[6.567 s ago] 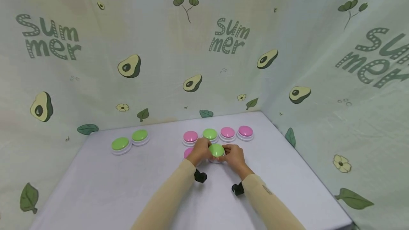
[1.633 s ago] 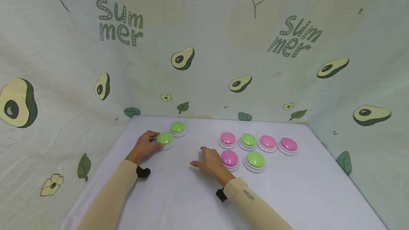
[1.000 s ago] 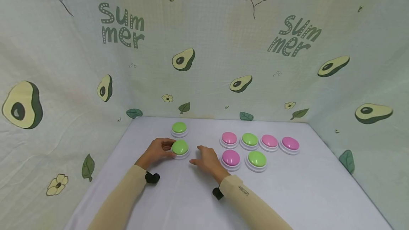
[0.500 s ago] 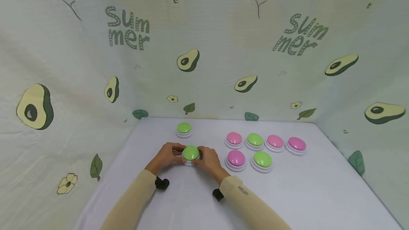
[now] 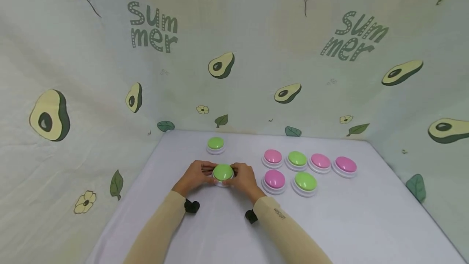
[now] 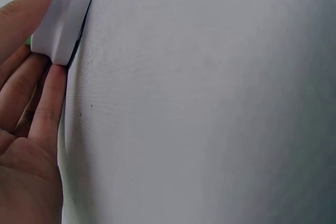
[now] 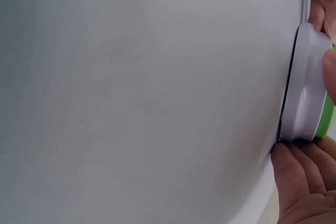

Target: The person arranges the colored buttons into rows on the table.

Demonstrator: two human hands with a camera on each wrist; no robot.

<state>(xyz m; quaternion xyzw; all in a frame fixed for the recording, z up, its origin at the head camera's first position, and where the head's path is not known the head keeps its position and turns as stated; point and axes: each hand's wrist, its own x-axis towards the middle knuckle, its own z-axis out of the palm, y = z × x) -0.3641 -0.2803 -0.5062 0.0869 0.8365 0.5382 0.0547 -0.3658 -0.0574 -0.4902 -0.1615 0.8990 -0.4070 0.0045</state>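
A green push button (image 5: pixel 223 172) with a white round base sits on the white table between both hands. My left hand (image 5: pixel 194 176) grips its left side, thumb at the front and fingers curled behind. From the right, my right hand (image 5: pixel 244 177) holds the same button the same way. In the left wrist view, the thumb lies against the white base (image 6: pixel 65 22) and fingertips touch its side low by the cloth. The right wrist view shows the base (image 7: pixel 305 87) standing close on the tabletop, with fingertips at its edge.
Behind the hands stands another green button (image 5: pixel 215 143). To the right, a back row holds pink (image 5: pixel 272 156), green (image 5: pixel 297 158), pink (image 5: pixel 320 161) and magenta (image 5: pixel 346 164) buttons. In front of them are a magenta button (image 5: pixel 275 179) and a green button (image 5: pixel 305 181). Printed curtains enclose the table.
The left hand has brought the green button from the far left toward the middle front. The right hand left another green button at the right and has joined in holding this one.
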